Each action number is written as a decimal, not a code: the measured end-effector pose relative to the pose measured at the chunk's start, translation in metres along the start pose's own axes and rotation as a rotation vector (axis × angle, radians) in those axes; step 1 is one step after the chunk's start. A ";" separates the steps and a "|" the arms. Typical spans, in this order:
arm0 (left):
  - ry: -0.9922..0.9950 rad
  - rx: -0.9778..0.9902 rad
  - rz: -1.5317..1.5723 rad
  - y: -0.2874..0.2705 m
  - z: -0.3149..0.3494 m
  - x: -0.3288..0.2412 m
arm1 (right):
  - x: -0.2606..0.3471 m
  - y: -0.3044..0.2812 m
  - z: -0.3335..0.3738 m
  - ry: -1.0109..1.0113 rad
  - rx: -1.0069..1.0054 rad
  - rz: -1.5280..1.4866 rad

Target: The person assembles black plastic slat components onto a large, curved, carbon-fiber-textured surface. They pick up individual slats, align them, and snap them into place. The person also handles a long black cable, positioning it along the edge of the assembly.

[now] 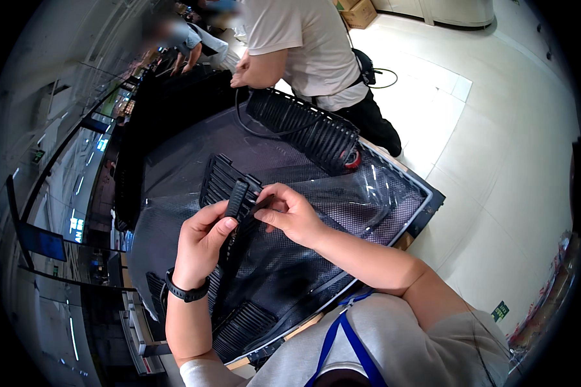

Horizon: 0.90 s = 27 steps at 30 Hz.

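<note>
My left hand point(199, 240) is closed around a black ribbed strip point(237, 197), thumb on its near end, and holds it upright over the worktable. Close beside it, my right hand point(295, 218) pinches a thin dark piece point(262, 204) between thumb and fingers. What this piece is, and whether it joins the strip, I cannot make out. Just beyond my hands lies a black slatted panel point(218, 175), partly covered by the strip. Another black slatted part point(244, 326) rests near the table's front edge, below my left wrist.
Clear plastic film point(361, 206) covers the dark mesh-patterned tabletop. A long row of black slatted parts point(290, 122) lies at the far side, a red item at its end. A person in a light shirt point(316, 51) stands there, a black cable looping nearby. Cardboard boxes point(360, 13) sit behind.
</note>
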<state>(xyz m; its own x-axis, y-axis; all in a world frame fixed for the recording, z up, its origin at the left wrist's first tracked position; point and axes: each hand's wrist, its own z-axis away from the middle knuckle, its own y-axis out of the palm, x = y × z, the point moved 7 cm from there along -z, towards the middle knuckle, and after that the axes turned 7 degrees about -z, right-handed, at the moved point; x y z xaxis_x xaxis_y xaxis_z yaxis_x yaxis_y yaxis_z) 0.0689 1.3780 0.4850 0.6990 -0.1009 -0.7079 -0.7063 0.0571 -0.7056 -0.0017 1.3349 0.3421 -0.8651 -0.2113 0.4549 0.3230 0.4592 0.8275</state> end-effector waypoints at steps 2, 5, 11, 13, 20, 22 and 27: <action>-0.095 -0.007 0.118 -0.011 0.001 0.004 | 0.015 0.012 -0.004 -0.179 -0.003 0.180; -0.175 -0.053 0.167 -0.030 0.002 0.003 | 0.022 0.023 -0.009 -0.247 0.000 0.353; -0.229 -0.080 -0.008 -0.063 0.009 -0.014 | 0.025 0.050 -0.027 -0.426 0.128 0.369; -0.227 -0.106 -0.049 -0.074 0.014 -0.021 | 0.020 0.061 -0.036 -0.375 0.160 0.247; -0.050 -0.128 -0.182 -0.125 0.049 -0.060 | 0.020 0.112 -0.049 -0.372 0.229 0.123; -0.012 -0.139 -0.250 -0.136 0.060 -0.069 | 0.024 0.122 -0.047 -0.403 0.224 0.181; 0.042 -0.194 -0.389 -0.149 0.081 -0.089 | 0.028 0.147 -0.042 -0.433 0.255 0.240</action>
<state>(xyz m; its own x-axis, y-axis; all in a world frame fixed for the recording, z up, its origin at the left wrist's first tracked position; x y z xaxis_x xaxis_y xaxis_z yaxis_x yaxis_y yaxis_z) 0.1214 1.4592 0.6505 0.9149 -0.1191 -0.3858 -0.4020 -0.1801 -0.8978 0.0374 1.3604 0.4904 -0.8746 0.2741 0.3998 0.4740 0.6566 0.5867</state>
